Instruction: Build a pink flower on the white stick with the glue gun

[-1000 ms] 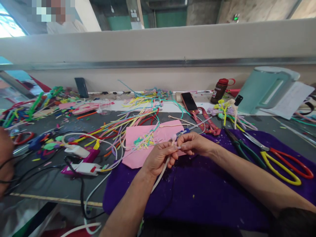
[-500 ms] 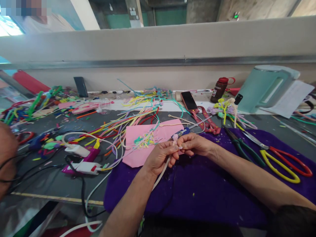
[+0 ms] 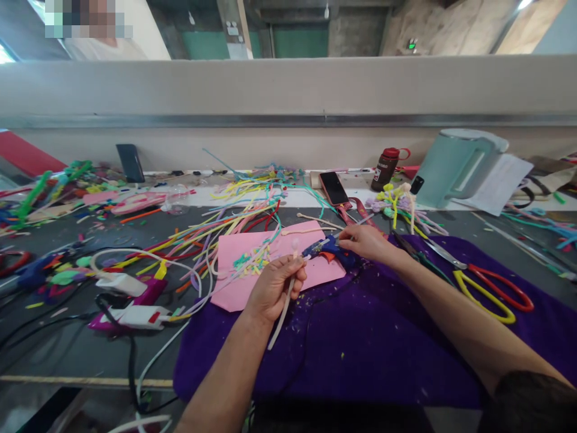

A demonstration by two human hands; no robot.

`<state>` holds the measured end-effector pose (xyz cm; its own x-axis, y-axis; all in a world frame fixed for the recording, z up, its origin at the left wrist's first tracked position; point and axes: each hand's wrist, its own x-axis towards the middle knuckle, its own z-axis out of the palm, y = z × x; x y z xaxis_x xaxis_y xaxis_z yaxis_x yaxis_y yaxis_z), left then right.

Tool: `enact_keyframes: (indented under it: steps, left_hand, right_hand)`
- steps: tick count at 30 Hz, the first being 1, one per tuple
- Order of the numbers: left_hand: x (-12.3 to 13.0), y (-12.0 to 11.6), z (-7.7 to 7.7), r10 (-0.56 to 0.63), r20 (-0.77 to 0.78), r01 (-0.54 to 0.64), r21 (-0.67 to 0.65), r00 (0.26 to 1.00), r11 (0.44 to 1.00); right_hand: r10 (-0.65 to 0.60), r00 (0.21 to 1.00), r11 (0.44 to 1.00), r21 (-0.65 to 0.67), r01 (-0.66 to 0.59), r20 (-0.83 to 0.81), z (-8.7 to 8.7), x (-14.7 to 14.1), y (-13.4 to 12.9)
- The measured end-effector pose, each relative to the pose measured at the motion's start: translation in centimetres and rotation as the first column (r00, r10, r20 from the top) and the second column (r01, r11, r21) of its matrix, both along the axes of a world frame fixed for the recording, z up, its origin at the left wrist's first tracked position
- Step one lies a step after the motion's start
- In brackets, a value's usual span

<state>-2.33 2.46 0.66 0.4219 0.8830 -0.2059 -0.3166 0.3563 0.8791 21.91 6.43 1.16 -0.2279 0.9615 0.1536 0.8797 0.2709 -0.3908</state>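
My left hand (image 3: 277,285) is closed around a cream fuzzy stem, a pipe cleaner (image 3: 280,325), which hangs down below the fist. A pale pink tuft (image 3: 295,244) sticks up above the thumb. To its right, a blue glue gun (image 3: 331,248) with an orange trigger lies with its nozzle toward my left hand. My right hand (image 3: 367,242) has its bent fingers on the rear of the glue gun; its far fingers are partly hidden. Under the gun and beside my left hand is a pink sheet (image 3: 234,294) with small cut yellow and teal bits (image 3: 252,258).
A purple cloth (image 3: 369,349) covers the near table. At right lie scissors (image 3: 491,288), dark-handled pliers (image 3: 419,255) and a teal kettle (image 3: 455,168). A phone (image 3: 333,188) and a brown bottle (image 3: 384,169) stand behind. Power plugs (image 3: 139,316) and cables are at left, among many pipe cleaners (image 3: 216,225).
My right hand has left the pinch beside my left hand and moved right onto the glue gun. My left hand keeps the pipe cleaner. The camera view has shifted slightly.
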Motion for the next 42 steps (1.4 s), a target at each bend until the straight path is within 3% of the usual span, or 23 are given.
enact_keyframes:
  steps: [2, 6, 12, 14, 16, 19, 22, 26, 29, 35, 42]
  left_hand:
    - [0.0, 0.0, 0.0, 0.003, -0.01, -0.003, 0.007, 1.0, 1.0]
    - [0.0, -0.1, 0.1, -0.012, -0.011, 0.012, 0.007, 1.0, 1.0]
    - [0.1, -0.4, 0.2, -0.02, 0.002, 0.02, 0.007, 1.0, 1.0]
    - [0.1, -0.5, 0.2, -0.016, 0.01, 0.015, 0.014, 1.0, 1.0]
    - [0.0, -0.6, 0.3, -0.011, 0.019, 0.01, 0.016, 1.0, 1.0]
    - [0.0, -0.7, 0.5, -0.007, 0.034, 0.006, 0.017, 0.999, 1.0]
    - [-0.1, -0.8, 0.6, -0.007, 0.049, 0.006, 0.019, 0.999, 1.0]
    - [-0.2, -1.0, 0.7, -0.008, 0.068, 0.006, 0.027, 0.998, 1.0]
    - [-0.3, -1.1, 0.8, 0.012, 0.079, -0.014, 0.031, 0.997, 0.999]
    - [-0.2, -1.1, 0.7, 0.094, 0.092, -0.099, 0.055, 0.991, 0.994]
    - [-0.6, -0.5, 0.6, 0.094, 0.23, -0.076, -0.088, 0.969, 0.993]
  right_hand:
    - [-0.047, 0.992, 0.999, 0.003, 0.047, 0.115, -0.7, -0.4, 0.1]
    - [-0.044, 0.985, 0.983, -0.167, 0.072, 0.167, -1.6, -1.1, 0.2]
    - [-0.106, 0.994, 0.961, -0.26, 0.099, -0.012, -2.0, -1.3, 0.2]
    - [-0.113, 0.972, 0.943, -0.329, 0.041, -0.206, -1.7, -1.0, 0.3]
    - [-0.137, 0.845, 0.933, -0.354, -0.066, -0.517, -1.4, -0.8, 0.3]
    - [-0.185, 0.524, 0.954, -0.281, -0.108, -0.832, -0.8, -0.7, 0.3]
    - [-0.22, 0.316, 0.963, -0.257, -0.083, -0.923, -0.3, -0.7, 0.2]
    - [-0.237, 0.195, 0.954, -0.266, -0.14, -0.952, 0.1, -1.0, -0.1]
    - [-0.199, 0.184, 0.954, -0.233, -0.189, -0.963, 0.5, -1.5, -0.8]
    - [-0.109, 0.244, 0.951, -0.173, -0.258, -0.964, 1.9, -2.4, -2.5]
    - [0.0, 0.34, 0.957, -0.099, -0.274, -0.94, 3.7, -2.9, -3.8]
